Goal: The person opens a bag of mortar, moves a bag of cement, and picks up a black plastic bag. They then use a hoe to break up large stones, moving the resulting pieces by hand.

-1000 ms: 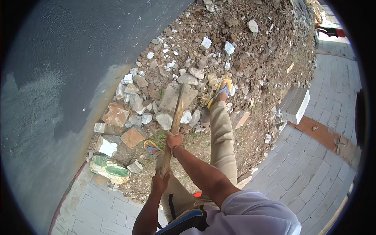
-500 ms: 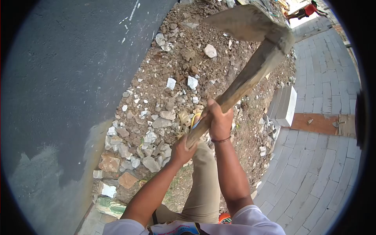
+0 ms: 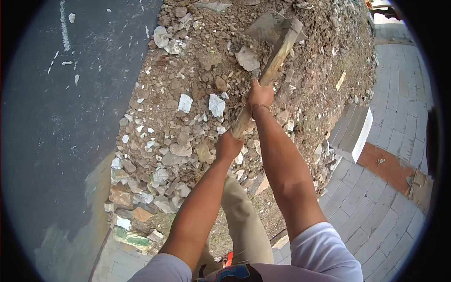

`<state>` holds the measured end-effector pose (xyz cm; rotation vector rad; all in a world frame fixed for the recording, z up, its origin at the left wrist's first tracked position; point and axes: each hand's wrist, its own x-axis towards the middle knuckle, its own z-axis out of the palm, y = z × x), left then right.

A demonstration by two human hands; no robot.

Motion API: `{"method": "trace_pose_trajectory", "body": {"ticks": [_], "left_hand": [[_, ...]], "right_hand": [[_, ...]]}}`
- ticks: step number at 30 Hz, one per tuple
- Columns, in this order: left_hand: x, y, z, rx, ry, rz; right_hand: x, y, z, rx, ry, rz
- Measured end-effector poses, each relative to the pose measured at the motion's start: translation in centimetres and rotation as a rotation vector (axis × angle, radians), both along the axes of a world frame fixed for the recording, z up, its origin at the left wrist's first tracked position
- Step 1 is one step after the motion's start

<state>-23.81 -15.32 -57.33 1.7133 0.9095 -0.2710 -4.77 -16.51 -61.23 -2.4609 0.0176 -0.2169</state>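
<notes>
Both my hands grip the wooden handle (image 3: 278, 55) of a hoe, which slants up and to the right. My left hand (image 3: 229, 146) is wrapped round the lower end of the handle. Higher up, my right hand (image 3: 261, 95), with a bracelet at its wrist, closes round the middle part. The hoe's broad metal blade (image 3: 267, 27) rests at the soil, its edge partly hidden by dirt and the handle. A large pale stone (image 3: 247, 58) lies just below the blade, left of the handle.
Soil and rubble (image 3: 197, 80) fill the strip between a dark wall (image 3: 70, 103) at left and grey paving (image 3: 376, 202) at right. Stacked pale blocks (image 3: 351, 132) stand at the paving's edge. A green-white bag (image 3: 134, 238) lies at lower left. Part of a person shows at top right.
The hoe has swung down and away from me, its blade now at the soil. Both arms have stretched forward, still gripping the handle. The view has shifted, and the person at top right is mostly out of frame.
</notes>
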Motion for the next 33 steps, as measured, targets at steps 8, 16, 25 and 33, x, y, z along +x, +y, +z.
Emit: {"method": "trace_pose_trajectory", "body": {"ticks": [8, 16, 25, 33], "left_hand": [[-4.0, -0.2, 6.3, -0.028, 0.142, -0.027], [-27.0, -2.8, 6.8, 0.055, 0.318, -0.050], [-55.7, -8.1, 12.2, 0.235, 0.575, -0.094], [-69.8, -21.1, 19.0, 0.127, 0.714, 0.037]], "right_hand": [[-2.7, -0.6, 8.3, 0.507, 0.670, -0.015], [-26.8, -3.6, 5.0, 0.731, 0.944, -0.105], [-57.0, -10.8, 3.8, 0.930, 1.379, -0.247], [-70.3, -21.1, 13.6, 0.893, 1.655, -0.240]]}}
